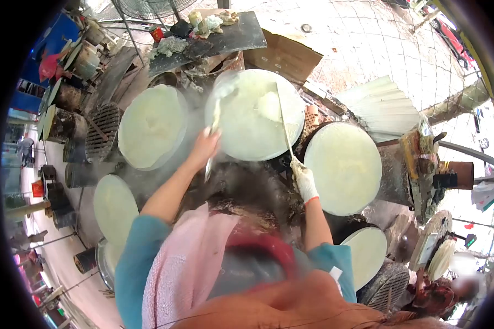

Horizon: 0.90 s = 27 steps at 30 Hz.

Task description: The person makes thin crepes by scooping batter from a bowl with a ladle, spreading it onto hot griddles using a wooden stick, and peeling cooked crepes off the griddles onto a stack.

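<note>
My bare left hand (205, 147) grips a pale, long-handled tool (216, 114) whose far end is blurred over the left side of a round, pale griddle-like surface (241, 140). My right hand (304, 182), in a white glove with an orange cuff, is closed on the near end of a long, thin, flat stick (283, 118). That stick reaches across the right part of the same round surface. A whitish patch (269, 106) lies beside the stick. Steam blurs the surface's left edge.
More pale round surfaces stand at left (152, 127), lower left (115, 211), right (343, 169) and lower right (363, 257). Beyond are a dark board (236, 38), a cardboard box (285, 57) and a fan (153, 6). A person (436, 296) is at lower right.
</note>
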{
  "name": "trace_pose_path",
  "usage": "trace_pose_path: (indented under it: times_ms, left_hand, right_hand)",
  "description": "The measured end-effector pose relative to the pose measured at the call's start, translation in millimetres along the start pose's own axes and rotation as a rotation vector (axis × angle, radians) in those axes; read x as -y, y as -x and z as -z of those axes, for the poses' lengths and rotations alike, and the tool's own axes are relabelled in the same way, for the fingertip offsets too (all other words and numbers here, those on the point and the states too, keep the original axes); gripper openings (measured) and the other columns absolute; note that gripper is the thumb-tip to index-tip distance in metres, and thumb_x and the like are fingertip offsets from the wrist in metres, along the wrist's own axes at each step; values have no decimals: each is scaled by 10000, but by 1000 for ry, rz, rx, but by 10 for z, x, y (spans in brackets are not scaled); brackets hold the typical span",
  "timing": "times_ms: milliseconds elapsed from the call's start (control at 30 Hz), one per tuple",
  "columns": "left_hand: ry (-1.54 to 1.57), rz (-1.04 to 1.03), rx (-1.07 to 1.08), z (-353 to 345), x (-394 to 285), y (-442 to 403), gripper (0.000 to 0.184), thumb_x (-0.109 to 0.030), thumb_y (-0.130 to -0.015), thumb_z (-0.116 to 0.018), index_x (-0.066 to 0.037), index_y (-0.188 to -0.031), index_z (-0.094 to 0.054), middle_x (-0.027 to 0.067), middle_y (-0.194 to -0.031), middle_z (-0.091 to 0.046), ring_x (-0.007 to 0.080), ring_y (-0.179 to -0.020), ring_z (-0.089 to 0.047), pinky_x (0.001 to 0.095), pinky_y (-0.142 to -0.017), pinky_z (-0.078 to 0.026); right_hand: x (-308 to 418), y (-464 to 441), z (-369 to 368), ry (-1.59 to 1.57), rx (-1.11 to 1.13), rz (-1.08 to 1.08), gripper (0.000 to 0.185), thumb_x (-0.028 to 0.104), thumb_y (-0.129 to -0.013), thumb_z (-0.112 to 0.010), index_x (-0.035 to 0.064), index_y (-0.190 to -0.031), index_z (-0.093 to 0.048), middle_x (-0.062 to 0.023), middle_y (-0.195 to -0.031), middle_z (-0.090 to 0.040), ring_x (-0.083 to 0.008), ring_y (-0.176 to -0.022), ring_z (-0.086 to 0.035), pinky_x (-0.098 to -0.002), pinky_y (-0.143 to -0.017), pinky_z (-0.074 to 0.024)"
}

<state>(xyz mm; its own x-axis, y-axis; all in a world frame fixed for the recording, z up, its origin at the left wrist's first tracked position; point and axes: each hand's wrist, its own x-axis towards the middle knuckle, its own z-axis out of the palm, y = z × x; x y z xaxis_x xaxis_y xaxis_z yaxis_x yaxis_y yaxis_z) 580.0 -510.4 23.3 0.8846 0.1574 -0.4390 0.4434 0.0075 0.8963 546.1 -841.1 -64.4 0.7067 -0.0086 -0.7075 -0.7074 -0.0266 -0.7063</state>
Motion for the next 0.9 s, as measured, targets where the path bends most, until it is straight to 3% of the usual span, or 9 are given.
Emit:
trace_pose_path:
  times_ms: [167,267,333,400,467,567,667,833,900]
  left_hand:
    - [103,-29,331,-395,-112,-1254,142,-107,-917,-506,-25,-801,-499,-1,-603,-447,89,-466,-407,254,-414,-338]
    - [120,49,411,-528,36,-1477,144,-84,-907,-504,-22,-778,-502,-5,-618,-448,92,-483,-413,252,-420,-342]
    - [32,95,440,-514,115,-1324,139,-74,-903,-502,-16,-776,-504,-5,-624,-447,94,-490,-412,250,-420,-341]
    - [105,117,464,-438,282,-1137,114,-67,-900,-500,-13,-799,-498,8,-637,-452,99,-485,-408,260,-411,-334]
    - [155,220,408,-387,410,-864,108,-67,-904,-490,-12,-811,-495,22,-643,-456,103,-484,-411,264,-404,-328]
    - [266,335,221,-351,465,-523,135,-68,-915,-461,-14,-791,-472,38,-639,-456,117,-490,-420,269,-396,-321]
    - [522,424,171,-342,461,-379,140,-73,-926,-432,-4,-805,-449,61,-659,-455,132,-489,-414,276,-392,-318]
    - [906,619,250,-537,439,-362,120,-100,-950,-429,2,-894,-456,64,-703,-453,156,-532,-434,294,-448,-370]
    - [976,422,484,-162,225,-182,138,-124,-955,-448,9,-955,-481,28,-692,-447,147,-556,-463,283,-458,-375]
  right_hand:
    - [-670,-11,-176,-63,82,199,302,244,-929,-608,89,-1188,-627,66,-785,-583,-25,-548,-416,-176,-473,-350]
    - [-718,481,-349,-273,-143,346,269,132,-939,-583,15,-1180,-609,34,-870,-581,-14,-660,-496,-174,-539,-427]
    - [-481,911,-708,-353,-238,304,389,178,-934,-598,-31,-1259,-555,2,-1000,-625,-53,-850,-542,-204,-728,-458]
    - [-701,803,-1068,-259,-238,121,390,324,-906,-626,63,-1196,-632,93,-672,-498,-27,-549,-416,-204,-470,-305]
    - [-710,644,-1453,-264,-135,7,236,341,-914,-616,165,-1069,-639,71,-588,-494,-43,-430,-400,-201,-367,-286]
    - [-361,666,-1420,-330,-84,-90,272,380,-900,-625,188,-1091,-644,60,-582,-493,-46,-431,-410,-222,-355,-292]
    - [-616,256,-1191,-513,-189,290,253,250,-938,-590,69,-1100,-663,62,-768,-593,-18,-583,-463,-184,-489,-365]
    - [-246,556,-1188,-205,126,-202,335,309,-878,-658,111,-1148,-655,60,-774,-590,-34,-548,-482,-222,-442,-379]
    - [-269,540,-988,-232,130,-48,302,327,-872,-662,136,-1106,-666,57,-706,-559,-41,-490,-441,-223,-410,-345]
